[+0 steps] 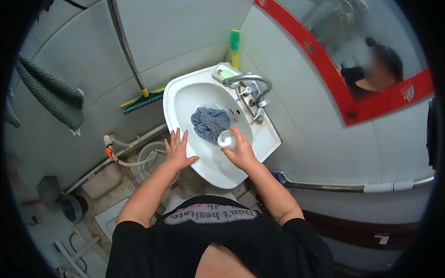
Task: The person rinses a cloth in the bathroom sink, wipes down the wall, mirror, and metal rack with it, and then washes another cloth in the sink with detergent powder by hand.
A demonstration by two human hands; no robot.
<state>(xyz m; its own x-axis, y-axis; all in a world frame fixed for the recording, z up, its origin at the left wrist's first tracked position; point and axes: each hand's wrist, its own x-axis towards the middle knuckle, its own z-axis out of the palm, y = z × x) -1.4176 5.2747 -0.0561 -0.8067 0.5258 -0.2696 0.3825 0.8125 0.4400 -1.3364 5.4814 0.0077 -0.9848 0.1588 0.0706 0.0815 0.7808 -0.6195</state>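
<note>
A wet-looking blue-grey cloth (pixel 210 123) lies bunched in the white sink basin (pixel 222 172). My right hand (pixel 242 150) is closed round a small clear cup (pixel 226 139) and holds it over the basin, beside the cloth's near right edge. Something white shows inside the cup; I cannot tell what it is. On the sink's left rim rests my left hand (pixel 176 151), fingers spread and nothing in it. A curved chrome faucet (pixel 252 79) stands at the sink's back right.
A soap dish (pixel 225 73) with green soap sits at the sink's back corner. A green brush (pixel 235 46) stands behind it. Left are a long-handled floor brush (pixel 143 98), a hanging green towel (pixel 55 95) and a bucket (pixel 144 160) below. A red-framed mirror (pixel 320 69) hangs right.
</note>
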